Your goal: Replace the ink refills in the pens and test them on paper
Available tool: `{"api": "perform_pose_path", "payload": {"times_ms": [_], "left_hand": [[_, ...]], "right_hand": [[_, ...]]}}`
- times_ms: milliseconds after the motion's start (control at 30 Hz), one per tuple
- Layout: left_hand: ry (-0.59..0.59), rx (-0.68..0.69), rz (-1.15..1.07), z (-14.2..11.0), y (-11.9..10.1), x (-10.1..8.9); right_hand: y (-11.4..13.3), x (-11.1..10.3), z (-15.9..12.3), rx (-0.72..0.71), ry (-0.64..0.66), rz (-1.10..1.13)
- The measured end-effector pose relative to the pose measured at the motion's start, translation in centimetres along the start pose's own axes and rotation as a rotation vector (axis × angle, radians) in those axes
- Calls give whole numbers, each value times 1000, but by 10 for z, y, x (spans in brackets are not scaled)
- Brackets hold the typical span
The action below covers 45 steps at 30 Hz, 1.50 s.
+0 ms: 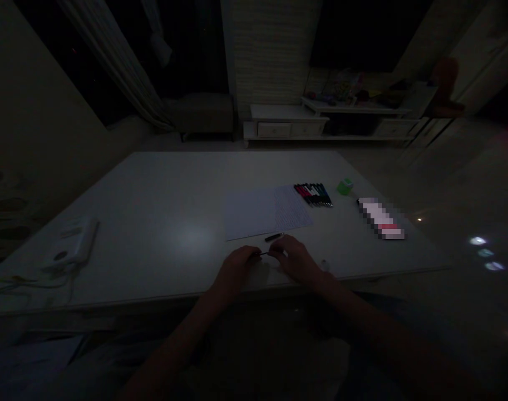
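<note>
Black and slender, a pen part [261, 254] is held at the table's [162, 189] near edge, its long axis running almost level from 9 o'clock to 3 o'clock. It is gripped between the left hand [236, 270] and the right hand [297, 259], both curled nearly closed, though the exact finger placement is obscured by the dimness. A dark pen piece [274, 237] is lying just beyond the hands, at 12 o'clock. Farther out, at about 1 o'clock, a written sheet [268, 213] and a row of markers [313, 194] are laid on the tabletop.
</note>
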<state>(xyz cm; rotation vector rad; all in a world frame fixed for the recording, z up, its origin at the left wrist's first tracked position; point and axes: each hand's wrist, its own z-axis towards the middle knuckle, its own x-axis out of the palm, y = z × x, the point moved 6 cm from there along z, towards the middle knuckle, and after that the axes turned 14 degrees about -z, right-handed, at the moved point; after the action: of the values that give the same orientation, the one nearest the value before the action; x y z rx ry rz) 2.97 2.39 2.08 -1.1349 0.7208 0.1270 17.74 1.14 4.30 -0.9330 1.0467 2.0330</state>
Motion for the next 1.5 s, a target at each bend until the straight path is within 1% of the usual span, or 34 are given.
{"api": "perform_pose_path", "payload": {"times_ms": [100,200,300,333,400,467,500,567,633,700,833,900,1000,1100,1200,1400,1500], "left_hand": [[-21,40,-29,-4,2,0],[-34,109,15,-7,-1,1],[-25,166,55,-7,-8,2],[-18,172,67,-7,-10,2],[-11,174,103,-5,-10,1],[-35,169,131,-5,-7,-3],[-62,162,132,-5,-4,-6],[-126,141,118,-5,2,-15],[-181,111,103,-6,8,-23],[-208,96,104,-7,12,-27],[-188,111,126,-7,12,-27],[-164,114,140,-7,10,-25],[-141,118,167,-6,8,-23],[-135,129,172,-5,6,-22],[-128,140,165,-5,3,-19],[-125,128,185,-4,2,-19],[-112,116,183,-4,2,-19]], "right_hand": [[0,0,0,-13,-15,10],[3,1,0,-22,-23,24],[4,0,1,38,-34,109],[3,0,2,56,-18,150],[2,1,3,45,51,213],[-5,1,5,4,120,203],[-11,0,5,-5,132,167],[-29,-2,6,28,115,54],[-43,1,6,75,102,-26],[-49,8,6,90,111,-50],[-42,18,8,73,134,-62],[-39,18,9,104,138,-52],[-34,14,8,163,141,33],[-25,10,7,135,111,133],[-16,8,8,100,88,187],[-12,8,12,134,86,190],[-12,11,12,130,84,179]]}}
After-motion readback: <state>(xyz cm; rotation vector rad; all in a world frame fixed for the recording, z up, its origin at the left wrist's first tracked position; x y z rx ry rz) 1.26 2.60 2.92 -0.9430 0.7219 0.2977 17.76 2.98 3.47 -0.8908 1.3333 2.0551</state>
